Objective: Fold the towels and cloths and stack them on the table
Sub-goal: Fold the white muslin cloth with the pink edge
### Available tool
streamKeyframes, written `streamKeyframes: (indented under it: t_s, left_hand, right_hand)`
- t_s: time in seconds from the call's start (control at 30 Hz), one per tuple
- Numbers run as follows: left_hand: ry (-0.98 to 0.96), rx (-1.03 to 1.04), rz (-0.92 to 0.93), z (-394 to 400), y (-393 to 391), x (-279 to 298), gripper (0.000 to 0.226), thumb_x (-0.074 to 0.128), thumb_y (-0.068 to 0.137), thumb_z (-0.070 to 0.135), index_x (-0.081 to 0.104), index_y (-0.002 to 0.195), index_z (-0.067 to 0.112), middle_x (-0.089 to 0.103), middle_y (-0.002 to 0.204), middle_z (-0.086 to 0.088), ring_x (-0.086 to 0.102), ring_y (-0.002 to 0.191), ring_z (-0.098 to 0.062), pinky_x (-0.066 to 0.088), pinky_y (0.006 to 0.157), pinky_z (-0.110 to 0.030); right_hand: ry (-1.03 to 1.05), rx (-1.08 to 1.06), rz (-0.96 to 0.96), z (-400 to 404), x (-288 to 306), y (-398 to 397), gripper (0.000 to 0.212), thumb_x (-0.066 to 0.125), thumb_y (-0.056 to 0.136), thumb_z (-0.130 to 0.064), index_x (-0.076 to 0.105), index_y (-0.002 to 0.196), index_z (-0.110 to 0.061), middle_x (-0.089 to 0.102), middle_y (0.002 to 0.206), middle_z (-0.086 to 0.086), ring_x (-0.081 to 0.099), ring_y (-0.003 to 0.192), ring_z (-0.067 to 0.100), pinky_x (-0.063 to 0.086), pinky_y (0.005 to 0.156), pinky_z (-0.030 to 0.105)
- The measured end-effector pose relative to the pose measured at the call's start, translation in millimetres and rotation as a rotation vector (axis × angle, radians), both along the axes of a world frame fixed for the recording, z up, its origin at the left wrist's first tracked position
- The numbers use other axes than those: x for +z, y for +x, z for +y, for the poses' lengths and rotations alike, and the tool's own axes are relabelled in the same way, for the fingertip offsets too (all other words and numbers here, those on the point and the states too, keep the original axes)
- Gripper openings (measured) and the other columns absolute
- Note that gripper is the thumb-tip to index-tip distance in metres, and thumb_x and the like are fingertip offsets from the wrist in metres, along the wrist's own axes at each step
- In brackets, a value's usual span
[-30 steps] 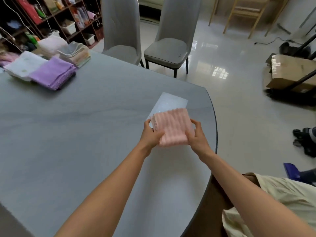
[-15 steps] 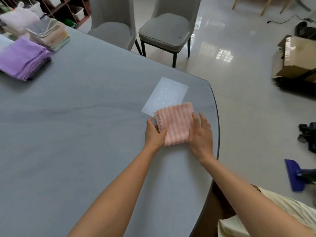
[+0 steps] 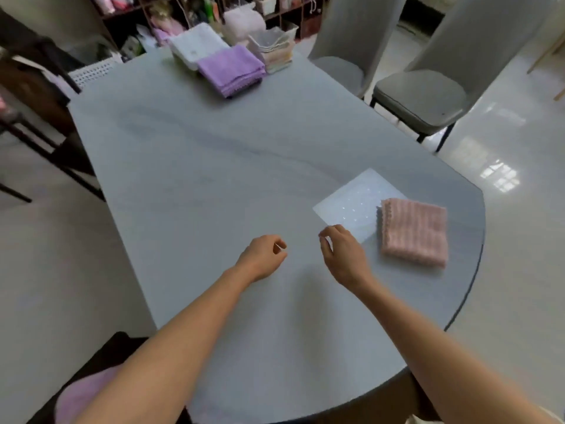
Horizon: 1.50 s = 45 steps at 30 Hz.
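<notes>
A folded pink ribbed cloth (image 3: 414,231) lies flat near the right edge of the grey table (image 3: 214,179), its left edge over a pale reflective patch (image 3: 354,203). My right hand (image 3: 344,255) hovers just left of it, fingers loosely curled, holding nothing. My left hand (image 3: 263,258) is further left over bare table, fingers curled in, holding nothing. At the far end sit a folded purple stack (image 3: 232,70), a white folded stack (image 3: 195,50) and a stack of pale mixed cloths (image 3: 275,52). A purple cloth (image 3: 82,393) lies on a dark seat at the bottom left.
Two grey chairs (image 3: 428,96) stand beyond the table's right side. A dark chair frame (image 3: 36,96) stands at the left. Shelves with clutter (image 3: 214,10) fill the back wall. A white perforated basket (image 3: 94,73) sits by the table's far left corner.
Both hands let go of the pink cloth and drew back to the left. The camera view swung left, so the cloth now lies at the right.
</notes>
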<state>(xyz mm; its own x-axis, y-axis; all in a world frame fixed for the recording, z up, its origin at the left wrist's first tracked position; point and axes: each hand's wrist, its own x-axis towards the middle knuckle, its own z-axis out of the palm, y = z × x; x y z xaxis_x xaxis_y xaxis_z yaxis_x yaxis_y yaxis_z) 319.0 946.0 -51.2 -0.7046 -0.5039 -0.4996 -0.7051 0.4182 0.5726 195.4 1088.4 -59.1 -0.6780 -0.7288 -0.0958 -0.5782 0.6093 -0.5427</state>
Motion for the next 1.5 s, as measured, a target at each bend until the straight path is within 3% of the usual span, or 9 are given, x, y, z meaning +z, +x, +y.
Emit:
streamKeyframes:
  t_s: [0.3,0.57,0.87,1.07,1.13,1.2,1.3,1.37,1.5]
  left_hand:
    - [-0.138,0.509,0.007,-24.0,313.2,13.1,0.018,0.055,0.092,0.021,0.066,0.106,0.020,0.069,0.101,0.001,0.064,0.093,-0.020,0.052,0.085,-0.036]
    - [-0.114,0.857,-0.298,50.3,588.9,-34.4,0.027,0.050,0.095,0.019,0.060,0.119,0.012,0.063,0.117,-0.007,0.059,0.107,-0.025,0.049,0.087,-0.035]
    - [-0.002,0.845,-0.407,90.9,670.7,-151.3,0.042,0.047,0.097,0.024,0.041,0.137,0.014,0.044,0.138,-0.007,0.040,0.130,-0.025,0.039,0.101,-0.037]
    - [-0.032,0.941,-0.376,77.4,698.3,-234.2,0.070,0.054,0.095,0.033,0.016,0.150,0.010,0.024,0.154,-0.009,0.016,0.145,-0.025,0.027,0.114,-0.034]
    - [-0.012,0.941,-0.373,77.8,700.5,-259.4,0.074,0.054,0.095,0.032,0.011,0.150,0.006,0.019,0.156,-0.010,0.008,0.146,-0.026,0.015,0.119,-0.033]
    - [0.016,0.952,-0.353,76.8,701.5,-272.9,0.078,0.054,0.095,0.033,0.007,0.150,0.005,0.016,0.157,-0.011,0.007,0.147,-0.026,0.014,0.119,-0.032]
    - [0.042,1.020,-0.277,70.9,711.4,-288.4,0.082,0.058,0.093,0.033,0.005,0.151,0.007,0.016,0.156,-0.010,0.010,0.146,-0.025,0.022,0.117,-0.035]
    - [0.095,1.096,-0.208,69.3,718.7,-295.1,0.085,0.062,0.091,0.030,0.006,0.151,0.010,0.019,0.155,-0.009,0.016,0.145,-0.026,0.026,0.115,-0.036]
    - [0.253,1.076,-0.029,70.2,716.8,-284.7,0.088,0.072,0.081,0.027,0.016,0.149,0.023,0.039,0.145,-0.001,0.040,0.133,-0.023,0.038,0.107,-0.035]
  right_hand:
    - [0.069,0.643,-0.090,-108.9,22.8,243.1,0.020,0.047,0.095,-0.014,0.065,0.100,-0.010,0.069,0.100,0.009,0.062,0.093,0.029,0.048,0.077,0.035]
    - [0.365,1.009,-0.077,-117.4,-35.7,488.2,0.021,0.040,0.097,-0.023,0.059,0.098,-0.013,0.068,0.097,0.008,0.063,0.085,0.028,0.054,0.076,0.040]
    - [0.557,1.181,0.030,-123.5,-156.8,611.9,0.047,0.053,0.096,-0.024,0.037,0.139,-0.018,0.040,0.142,0.003,0.048,0.123,0.024,0.051,0.094,0.039]
    - [0.646,1.254,0.167,-161.1,-240.9,654.0,0.078,0.053,0.092,-0.049,0.009,0.151,-0.024,0.008,0.160,0.003,0.007,0.147,0.028,0.022,0.116,0.047]
    - [0.722,1.312,0.209,-160.9,-269.0,658.5,0.070,0.052,0.093,-0.051,0.018,0.149,-0.027,0.008,0.160,0.002,0.003,0.148,0.028,0.012,0.118,0.047]
    - [0.687,1.335,0.245,-159.4,-286.6,661.3,0.044,0.052,0.095,-0.041,0.044,0.135,-0.025,0.028,0.152,0.003,0.020,0.144,0.028,0.018,0.118,0.044]
    - [0.584,1.164,-0.093,-162.4,-293.3,679.9,0.009,0.052,0.096,-0.024,0.057,0.100,-0.018,0.062,0.107,0.003,0.059,0.096,0.017,0.049,0.086,0.030]
    - [0.599,1.056,-0.438,-158.7,-284.3,693.8,0.009,0.052,0.096,-0.022,0.055,0.089,-0.017,0.060,0.087,0.001,0.055,0.075,0.012,0.046,0.065,0.022]
    - [0.532,0.869,-0.827,-145.3,-242.7,682.9,0.025,0.054,0.094,-0.015,0.049,0.069,-0.019,0.053,0.074,0.008,0.049,0.070,0.013,0.040,0.067,0.020]
